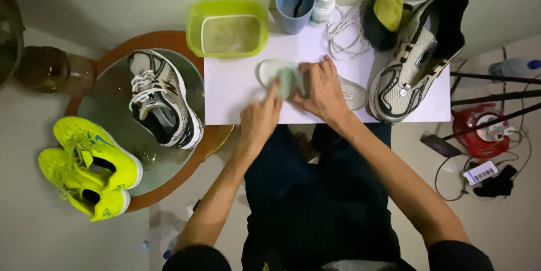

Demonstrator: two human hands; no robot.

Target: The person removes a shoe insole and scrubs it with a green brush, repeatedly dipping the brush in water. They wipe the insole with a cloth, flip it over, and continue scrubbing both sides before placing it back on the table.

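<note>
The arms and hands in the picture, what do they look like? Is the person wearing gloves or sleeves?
No gloves: the left hand and the right hand are both bare, and no rings, watch or bracelets can be seen. The forearms are bare too. Dark sleeves only show at the bottom edge of the view, pushed up around the elbows. They look black or very dark, like the dark trousers below.

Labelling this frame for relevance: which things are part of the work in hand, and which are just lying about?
In use:
- left hand rubbing with a green cloth
- right hand pressing the insole flat
- white sheet beneath

Lying about:
- green tub, blue cup, white bottle
- loose laces
- grey shoe
- shoe on the round table
- yellow pair
</note>
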